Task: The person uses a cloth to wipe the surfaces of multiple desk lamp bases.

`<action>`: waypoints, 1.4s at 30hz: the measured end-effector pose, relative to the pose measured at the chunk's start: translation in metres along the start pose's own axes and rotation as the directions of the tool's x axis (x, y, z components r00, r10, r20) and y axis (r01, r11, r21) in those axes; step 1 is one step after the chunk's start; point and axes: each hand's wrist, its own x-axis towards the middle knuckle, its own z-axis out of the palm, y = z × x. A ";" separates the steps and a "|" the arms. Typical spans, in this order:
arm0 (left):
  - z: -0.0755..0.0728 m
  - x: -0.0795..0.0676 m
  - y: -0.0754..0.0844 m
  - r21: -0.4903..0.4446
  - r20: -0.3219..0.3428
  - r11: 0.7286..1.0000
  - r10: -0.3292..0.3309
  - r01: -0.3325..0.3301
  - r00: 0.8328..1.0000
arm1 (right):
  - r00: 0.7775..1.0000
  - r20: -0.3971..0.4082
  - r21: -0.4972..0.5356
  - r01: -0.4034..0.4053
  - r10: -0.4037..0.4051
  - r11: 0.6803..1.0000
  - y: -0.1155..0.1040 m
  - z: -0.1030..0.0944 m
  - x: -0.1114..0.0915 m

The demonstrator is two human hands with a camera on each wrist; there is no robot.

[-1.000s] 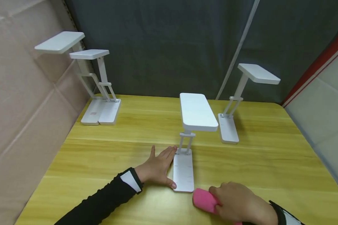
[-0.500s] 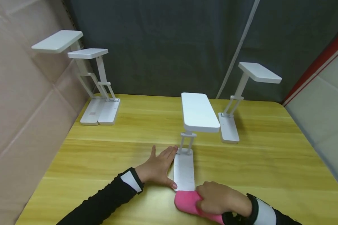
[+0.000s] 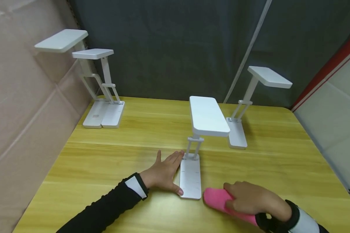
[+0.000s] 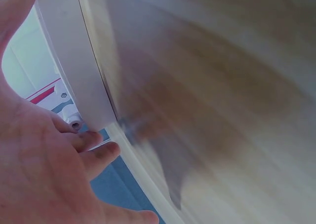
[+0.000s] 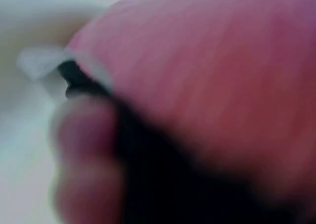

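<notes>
A white folding desk lamp (image 3: 190, 176) stands upright at the middle of the table, its flat head (image 3: 208, 116) raised over the base. My left hand (image 3: 164, 173) lies along the left edge of that base, fingers straight and thumb at the near corner. In the left wrist view the hand (image 4: 44, 160) has its fingertips at the lamp base's side (image 4: 81, 61). To the right of the base's near end, my right hand (image 3: 250, 200) grips a folded pink cloth (image 3: 217, 198), close to the base's corner. The right wrist view is badly blurred.
Two more white lamps (image 3: 112, 115) stand side by side at the far left, heads raised. Another white lamp (image 3: 237, 134) is at the far right. A dark curtain (image 3: 163, 48) closes the back, and pale walls (image 3: 23, 113) flank the wooden table (image 3: 90, 161).
My right hand swept the pink cloth left to the lamp base's near end, then back right, away from it. The left hand and the lamp kept their place.
</notes>
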 end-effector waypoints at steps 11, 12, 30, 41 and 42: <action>0.000 0.000 0.000 0.007 -0.007 1.000 0.005 -0.005 1.000 | 0.852 -0.404 -0.448 0.134 -0.334 0.884 0.010 -0.007 0.051; 0.000 0.000 0.000 0.009 -0.010 1.000 0.009 -0.009 1.000 | 0.833 -0.421 -0.485 0.127 -0.359 0.865 0.012 -0.003 0.055; 0.001 0.002 0.001 0.004 -0.002 1.000 0.001 -0.001 1.000 | 0.827 -0.167 -0.320 0.469 -0.536 0.823 0.007 0.018 0.026; 0.002 0.002 0.001 -0.019 0.006 1.000 -0.004 0.004 1.000 | 0.769 -0.332 -0.420 0.398 -0.546 0.816 0.002 -0.010 0.035; 0.002 0.002 0.002 -0.022 0.008 1.000 -0.009 0.009 1.000 | 0.760 -0.360 -0.459 0.362 -0.542 0.812 0.001 -0.013 0.040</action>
